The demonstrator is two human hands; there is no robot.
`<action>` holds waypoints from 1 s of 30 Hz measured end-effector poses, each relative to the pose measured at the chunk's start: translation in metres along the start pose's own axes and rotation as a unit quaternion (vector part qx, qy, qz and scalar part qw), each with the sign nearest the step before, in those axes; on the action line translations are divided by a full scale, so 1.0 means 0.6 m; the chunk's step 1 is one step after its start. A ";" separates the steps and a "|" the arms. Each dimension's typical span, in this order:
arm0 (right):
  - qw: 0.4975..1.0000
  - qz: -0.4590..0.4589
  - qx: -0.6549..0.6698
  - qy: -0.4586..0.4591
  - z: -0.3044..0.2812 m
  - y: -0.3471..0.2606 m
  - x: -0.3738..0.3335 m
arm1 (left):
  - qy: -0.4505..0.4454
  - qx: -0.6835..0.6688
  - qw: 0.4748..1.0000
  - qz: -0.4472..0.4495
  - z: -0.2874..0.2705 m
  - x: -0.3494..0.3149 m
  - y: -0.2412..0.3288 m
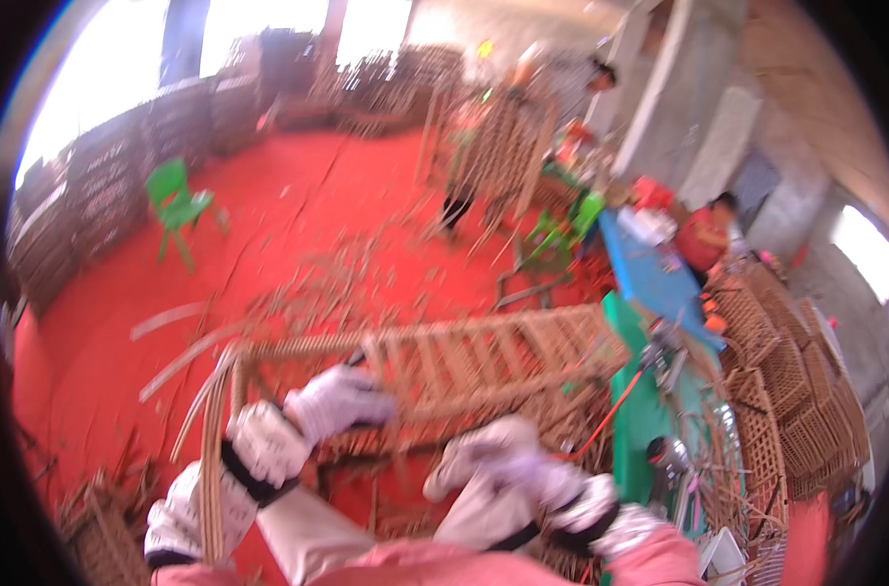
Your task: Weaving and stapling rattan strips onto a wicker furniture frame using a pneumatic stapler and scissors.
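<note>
A long woven rattan frame [464, 376] lies across in front of me, ladder-like, with strips crossing between its rails. My left hand [342, 402], in a pale glove, is at the frame's near left part with its fingers curled. A small dark piece sticks out above that hand, and what it grips is hidden. Loose pale strips [186, 366] fan out from the frame's left corner, and a bundle of brown strips hangs past my left forearm. My gloved right hand [537, 476] is above my legs, near the frame's close side; motion blur hides its fingers.
A green bench [628, 410] at right carries tools and an orange cord. Behind it stand a blue table [640, 264] and stacked woven panels [791, 381]. Two people work farther off, one with a woven piece [508, 142]. A green chair [178, 207] and cane scraps are on the red floor.
</note>
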State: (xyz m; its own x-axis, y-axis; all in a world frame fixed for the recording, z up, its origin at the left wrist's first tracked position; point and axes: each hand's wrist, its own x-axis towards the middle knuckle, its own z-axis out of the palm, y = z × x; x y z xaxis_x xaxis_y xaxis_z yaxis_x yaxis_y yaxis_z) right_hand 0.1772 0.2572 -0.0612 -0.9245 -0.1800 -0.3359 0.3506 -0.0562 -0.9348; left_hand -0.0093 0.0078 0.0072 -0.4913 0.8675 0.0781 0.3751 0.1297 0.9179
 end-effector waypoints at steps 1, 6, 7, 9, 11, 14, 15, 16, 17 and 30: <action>0.997 -0.033 -0.063 -0.031 0.040 -0.011 0.018 | -0.015 0.031 0.999 0.003 -0.005 0.000 0.014; 0.990 0.041 0.090 -0.103 0.164 -0.075 0.092 | -0.039 0.120 0.971 -0.204 -0.021 -0.008 0.059; 0.986 0.035 0.139 -0.084 0.170 -0.082 0.087 | -0.037 0.154 0.962 -0.223 -0.019 -0.005 0.064; 0.989 0.027 0.122 -0.078 0.172 -0.085 0.084 | -0.047 0.227 0.959 -0.165 -0.031 0.002 0.064; 0.990 0.023 0.117 -0.077 0.169 -0.077 0.081 | 0.035 0.305 0.937 -0.168 -0.043 0.011 0.064; 0.988 0.003 0.132 -0.078 0.168 -0.062 0.081 | 0.121 0.462 0.863 -0.165 -0.058 0.035 0.066; 0.988 -0.016 0.130 -0.079 0.169 -0.059 0.081 | 0.113 0.494 0.842 -0.184 -0.059 0.042 0.066; 0.987 -0.042 0.132 -0.079 0.169 -0.058 0.081 | 0.068 0.514 0.833 -0.195 -0.060 0.052 0.066; 0.987 -0.037 0.132 -0.077 0.171 -0.058 0.081 | 0.055 0.512 0.835 -0.193 -0.059 0.060 0.064; 0.983 -0.056 0.126 -0.125 0.188 -0.035 0.108 | 0.057 0.531 0.832 -0.152 -0.048 0.090 0.058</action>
State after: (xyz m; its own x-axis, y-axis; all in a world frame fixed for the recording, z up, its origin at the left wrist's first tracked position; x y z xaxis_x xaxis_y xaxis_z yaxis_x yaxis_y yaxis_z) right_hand 0.1266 0.1361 -0.0504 -0.9051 -0.3922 -0.1642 0.3031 -0.3243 -0.8961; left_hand -0.0455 0.0451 0.0545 -0.7387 0.6740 -0.0019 0.6732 0.7380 0.0467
